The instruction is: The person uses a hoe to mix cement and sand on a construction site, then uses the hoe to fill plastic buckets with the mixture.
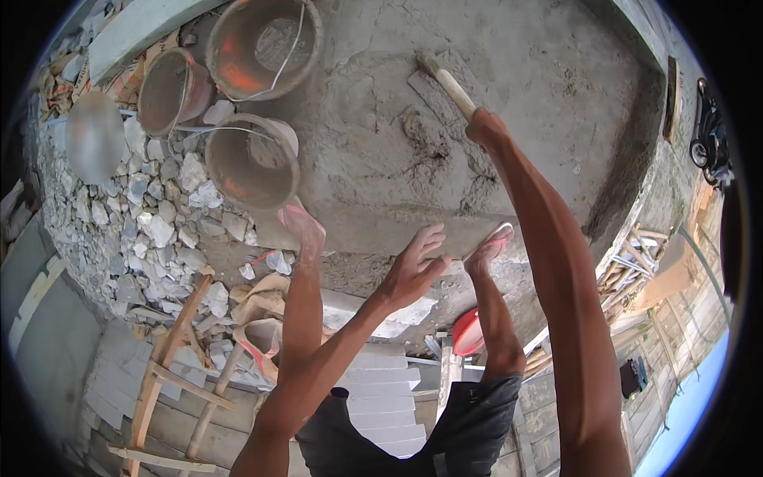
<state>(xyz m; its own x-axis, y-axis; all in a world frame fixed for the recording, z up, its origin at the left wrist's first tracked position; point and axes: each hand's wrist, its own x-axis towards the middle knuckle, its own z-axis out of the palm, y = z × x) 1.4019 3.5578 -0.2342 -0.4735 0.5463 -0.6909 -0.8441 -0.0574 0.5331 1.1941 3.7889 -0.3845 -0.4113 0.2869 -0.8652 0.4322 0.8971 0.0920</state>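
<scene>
My right hand (486,129) is wrapped around the pale wooden handle of a hoe (456,94), reaching out over the floor. The hoe's flat, mortar-coated blade lies against the wet grey mortar (373,131), its outline partly lost in the same colour. Closer to my body, my left hand (413,269) hangs above the near edge of the concrete slab, fingers spread and holding nothing. My feet in pink-strapped sandals stand at that edge, one on either side of the left hand.
Three cement-smeared buckets with wire handles, including a large one (265,49) and a nearer one (253,161), stand left of the mortar. Broken stones (159,230) pile up beyond them. A wooden ladder-like frame (171,350) and a red object (469,332) lie nearer me.
</scene>
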